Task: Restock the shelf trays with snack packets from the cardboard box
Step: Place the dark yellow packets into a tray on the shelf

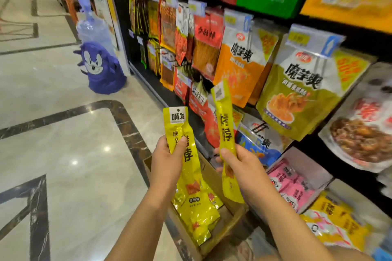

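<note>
My left hand [166, 163] grips a long yellow snack packet [180, 129] upright, thumb across its front. My right hand [239, 165] grips a second yellow packet [224, 125], tilted slightly toward the shelf. Both hands are above an open cardboard box [231, 216] on the floor, which holds several more yellow packets [199, 216]. To the right, a white shelf tray [305, 165] holds pink packets [290, 184]. Lower right, another tray holds yellow packets [333, 220].
Hanging snack bags [297, 91] fill the black shelving on the right. A blue cartoon-figure bag [99, 68] and a large water bottle [91, 25] stand at the shelf's far end. Polished marble floor [63, 154] spreads to the left.
</note>
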Demonstrator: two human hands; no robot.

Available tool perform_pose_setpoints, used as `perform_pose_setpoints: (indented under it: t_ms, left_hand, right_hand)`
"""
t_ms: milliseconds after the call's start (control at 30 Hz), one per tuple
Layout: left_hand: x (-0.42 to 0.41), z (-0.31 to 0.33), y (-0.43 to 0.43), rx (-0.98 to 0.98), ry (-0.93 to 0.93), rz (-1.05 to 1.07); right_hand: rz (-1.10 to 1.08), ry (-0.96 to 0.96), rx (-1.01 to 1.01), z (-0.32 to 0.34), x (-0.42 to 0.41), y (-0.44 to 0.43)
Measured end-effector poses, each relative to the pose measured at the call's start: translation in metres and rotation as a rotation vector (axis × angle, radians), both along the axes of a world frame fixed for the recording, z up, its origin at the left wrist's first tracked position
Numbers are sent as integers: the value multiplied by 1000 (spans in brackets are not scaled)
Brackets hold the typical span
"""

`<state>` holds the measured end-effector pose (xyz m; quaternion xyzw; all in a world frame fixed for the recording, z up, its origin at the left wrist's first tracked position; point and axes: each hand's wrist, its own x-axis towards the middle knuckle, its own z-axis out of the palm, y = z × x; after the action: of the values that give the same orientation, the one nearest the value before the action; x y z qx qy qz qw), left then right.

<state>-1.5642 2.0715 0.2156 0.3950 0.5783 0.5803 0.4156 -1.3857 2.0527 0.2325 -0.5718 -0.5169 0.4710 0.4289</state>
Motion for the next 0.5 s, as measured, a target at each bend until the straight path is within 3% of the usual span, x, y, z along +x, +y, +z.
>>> perform_pose_setpoints:
  t_ms: [300, 500]
  left_hand:
    - [44, 85, -28, 164, -73, -267]
    - [100, 123, -52, 223, -68, -465]
  right_hand:
    - [-190, 240, 113, 68, 65, -88]
    - [-369, 286, 192, 101, 106, -138]
